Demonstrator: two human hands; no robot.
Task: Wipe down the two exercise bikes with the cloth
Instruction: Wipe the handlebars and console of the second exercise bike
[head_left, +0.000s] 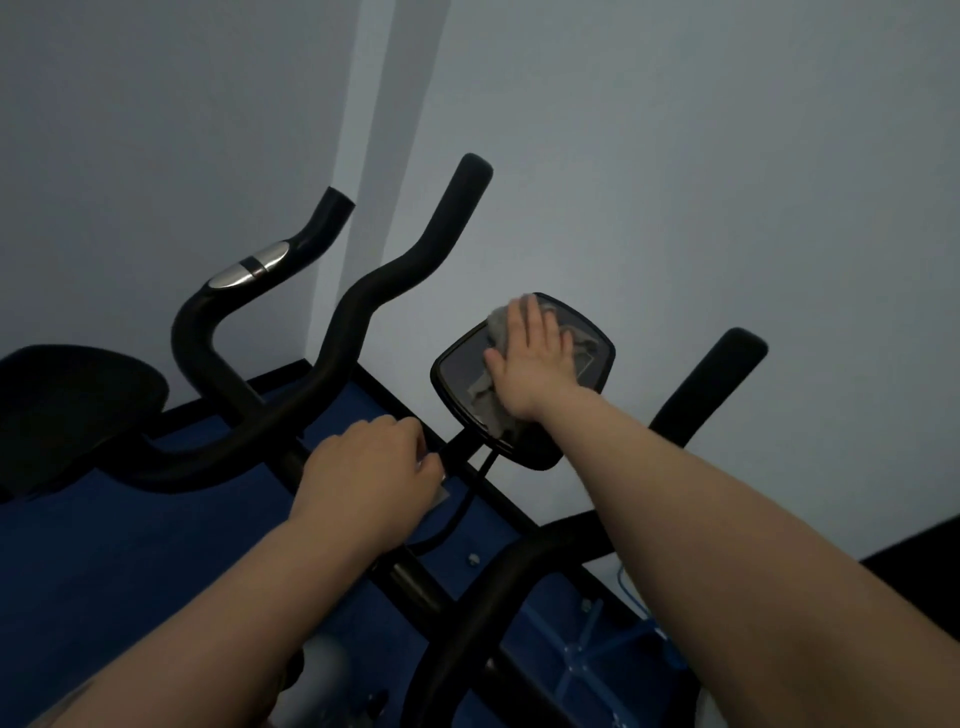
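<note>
Here my right hand (530, 358) lies flat, pressing the cloth (493, 395) on the console (452, 371), while my left hand (371, 480) curls around the stem beneath; pushing too hard could tilt the console or snag its cable (457, 512).

Soft grey cloth (497, 332) on the glossy black console (457, 371); matt black handlebars (363, 296), one with polished metal plate (249, 266).

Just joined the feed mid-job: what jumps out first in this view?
The right hand lies flat on a grey cloth, pressing it against the dark console screen right of centre, in front of the pale wall. Lower, at centre, the left hand is closed around the bike's black handlebar stem. Curved black handlebars rise at left.
</note>
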